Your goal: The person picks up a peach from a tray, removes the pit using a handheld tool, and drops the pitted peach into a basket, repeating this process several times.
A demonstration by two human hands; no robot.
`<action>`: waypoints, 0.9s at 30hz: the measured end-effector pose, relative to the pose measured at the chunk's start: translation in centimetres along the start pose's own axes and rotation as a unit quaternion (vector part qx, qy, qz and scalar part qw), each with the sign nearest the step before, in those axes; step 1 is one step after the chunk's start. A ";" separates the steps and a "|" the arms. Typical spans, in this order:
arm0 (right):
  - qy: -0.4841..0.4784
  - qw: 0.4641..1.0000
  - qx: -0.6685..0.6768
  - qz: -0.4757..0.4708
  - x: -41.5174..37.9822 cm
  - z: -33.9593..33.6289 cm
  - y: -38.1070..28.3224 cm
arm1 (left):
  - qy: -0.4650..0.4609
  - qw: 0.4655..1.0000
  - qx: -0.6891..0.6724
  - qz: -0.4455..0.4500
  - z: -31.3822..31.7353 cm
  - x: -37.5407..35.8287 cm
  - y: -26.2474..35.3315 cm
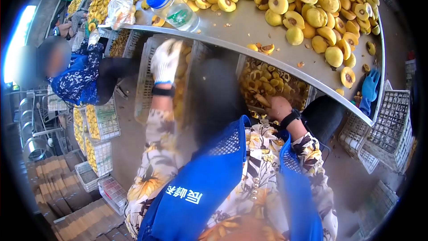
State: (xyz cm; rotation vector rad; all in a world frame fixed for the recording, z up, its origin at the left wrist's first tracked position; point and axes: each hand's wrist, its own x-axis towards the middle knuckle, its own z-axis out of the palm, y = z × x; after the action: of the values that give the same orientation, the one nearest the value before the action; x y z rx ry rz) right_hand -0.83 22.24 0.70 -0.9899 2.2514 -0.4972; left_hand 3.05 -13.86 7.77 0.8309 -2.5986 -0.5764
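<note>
The metal table (240, 24) spans the top of the view, its near edge facing the wearer's lap. Beyond its left end another person in a blue patterned sleeve (78, 80) sits low. At its right end stand white crates (388, 120), off to the side, perhaps to leave the wearer's knees room. Spread over the table is a heap of yellow fruit (321, 15), much of it halved, pushed away from most of the near edge, which seems to leave a working strip of bare metal.

Tucked against the table's near edge are a left crate (142, 78) and a right crate (310, 96), likely set there so each hand has one within short reach. The right crate holds pieces of fruit (269, 78).

The left hand (166, 62), in a white glove, is over the left crate, just below the table edge; the bare right hand (280, 108) is low over the right crate. Both are too blurred or turned away to tell whether the fingers are clamped on anything.

On the table's near edge stand a bottle (178, 13) and, left of it, a plastic bag (120, 11); a blue glove (369, 87) lies at the right corner, seemingly parked out of the fruit's way.
</note>
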 end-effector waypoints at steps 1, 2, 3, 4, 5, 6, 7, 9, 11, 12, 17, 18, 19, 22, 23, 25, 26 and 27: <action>0.015 0.999 0.039 -0.011 0.2 -0.5 -0.7 | -0.006 1.000 -0.025 -0.010 0.2 1.1 3.5; 0.038 0.997 0.063 -0.016 0.4 -1.0 -1.6 | 0.009 0.999 -0.020 0.038 2.7 3.3 3.6; 0.063 0.994 0.087 -0.021 0.4 -1.4 -2.5 | -0.032 0.998 -0.031 0.042 2.8 4.6 7.1; 0.089 0.990 0.111 -0.024 0.2 -1.6 -2.9 | -0.032 0.998 -0.040 0.044 5.3 6.6 8.4; 0.124 0.987 0.094 -0.051 0.2 -1.2 -2.7 | -0.049 0.998 -0.015 0.045 7.9 9.2 9.2; 0.163 0.981 0.094 -0.052 -0.1 -0.7 -2.6 | -0.075 0.997 -0.004 0.034 9.8 10.8 10.5; 0.146 0.984 0.092 -0.044 -0.3 -0.7 -2.2 | -0.115 0.992 0.003 0.043 12.1 12.3 10.8; 0.113 0.989 0.096 -0.003 -0.8 -0.7 -1.7 | -0.124 0.992 -0.030 -0.001 16.1 14.6 10.7; 0.179 0.974 0.135 0.028 -1.4 -1.6 -2.3 | -0.130 0.989 -0.066 0.032 15.9 14.6 10.4; 0.208 0.965 0.155 0.041 -1.8 -2.0 -2.5 | -0.134 0.986 -0.071 0.074 15.7 14.4 9.8; 0.371 0.893 0.245 0.066 0.6 -5.4 -3.1 | -0.365 0.862 -0.351 0.014 6.2 5.7 12.9; 0.378 0.896 0.225 0.065 1.5 -6.1 -3.0 | -0.398 0.834 -0.379 0.040 5.6 4.5 12.7; 0.380 0.884 0.269 0.030 2.5 -6.5 -2.8 | -0.425 0.831 -0.355 0.049 4.1 3.0 13.3; 0.383 0.849 0.361 -0.053 4.8 -7.0 -3.4 | -0.455 0.792 -0.398 0.086 3.0 0.0 13.3; 0.387 0.845 0.364 -0.065 5.4 -7.0 -3.6 | -0.434 0.790 -0.426 0.074 2.6 -1.0 13.4; 0.402 0.795 0.444 -0.097 5.5 -6.9 -4.8 | -0.386 0.782 -0.486 0.055 1.9 -2.7 14.1; 0.380 0.766 0.513 -0.074 5.2 -7.0 -5.6 | -0.327 0.762 -0.550 0.102 4.2 -3.6 12.8; 0.355 0.735 0.575 -0.050 4.9 -7.2 -6.5 | -0.274 0.776 -0.557 0.106 4.7 -4.7 12.9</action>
State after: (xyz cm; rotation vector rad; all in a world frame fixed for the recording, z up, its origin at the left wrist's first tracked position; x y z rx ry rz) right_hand -4.86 15.01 7.69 -0.2100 1.7707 -2.2573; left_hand -1.44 -0.08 8.90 -0.0694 -2.0404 -2.2005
